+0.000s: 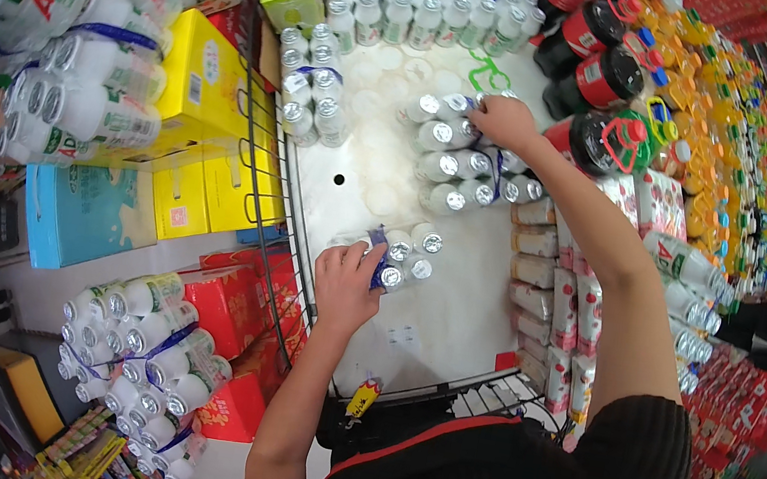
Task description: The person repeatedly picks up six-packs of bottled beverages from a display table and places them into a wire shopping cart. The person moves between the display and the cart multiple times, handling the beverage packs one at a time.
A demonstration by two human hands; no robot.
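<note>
My left hand [348, 283] grips a small pack of white foil-capped drink bottles [407, 255] by the purple band around it, low on a white shelf board [443, 337]. Farther up the board, my right hand [506, 123] is closed on the far end of a larger pack of the same bottles [453, 164], also bound with a purple band. This pack lies tilted, its silver caps facing up and toward me. My right fingers partly cover its far bottles. A green plastic carry handle [487, 73] lies just beyond that hand.
Upright bottle packs [425, 14] line the back, and another pack [312, 94] stands at the left by a black wire rail [251, 164]. Large cola bottles [593, 77] and stacked cartons [573, 309] border the right. Yellow boxes [203, 87] and more packs [144, 352] sit left of the rail.
</note>
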